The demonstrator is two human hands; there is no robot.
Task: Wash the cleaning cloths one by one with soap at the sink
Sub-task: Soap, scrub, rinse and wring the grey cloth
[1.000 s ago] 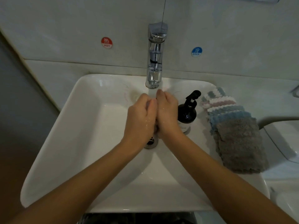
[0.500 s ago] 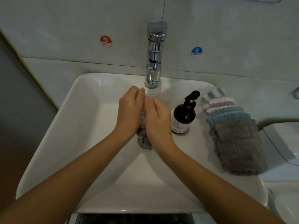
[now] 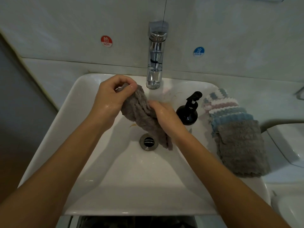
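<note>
Hands hold one wet grey fluffy cloth over the white ceramic sink: left hand pinches its far end, right hand grips its middle. Risk, I think: the hanging near end can cover the round metal drain and block water.

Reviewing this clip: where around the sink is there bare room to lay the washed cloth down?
Free: the sink's left rim and the front basin slope between the forearms, below the drain. Crowded: the right rim, taken by the soap bottle and the stack of cloths. Mid-basin, both hands hold the grey cloth.
</note>
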